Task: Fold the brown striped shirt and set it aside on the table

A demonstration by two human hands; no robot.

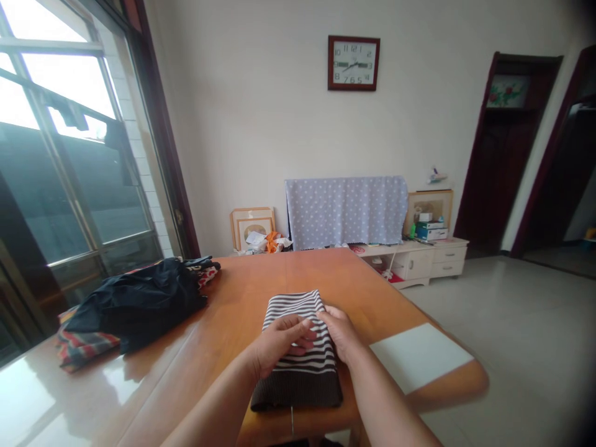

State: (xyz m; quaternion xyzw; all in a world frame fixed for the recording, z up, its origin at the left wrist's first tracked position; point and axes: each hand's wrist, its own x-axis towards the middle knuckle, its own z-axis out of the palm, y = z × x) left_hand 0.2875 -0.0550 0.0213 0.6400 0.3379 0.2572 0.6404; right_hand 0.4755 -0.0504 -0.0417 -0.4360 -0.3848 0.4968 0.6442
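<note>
A folded striped sweater point(307, 360), black and white with a dark ribbed band along its near edge, lies on the wooden table in front of me. My left hand point(285, 340) is over its left side and middle, palm turned inward, with the fingers loosely bent and apart and nothing gripped between them. At the sweater's right edge is my right hand point(342, 332), its thumb on top of the cloth and the fingers wrapped along the side, partly hidden.
A pile of clothes point(144, 304), mostly dark, sits at the table's left. A pale sheet point(421, 357) lies near the right edge of the wooden table point(251, 273). Beyond stand a cloth-covered object point(344, 211) and a low white cabinet point(447, 257).
</note>
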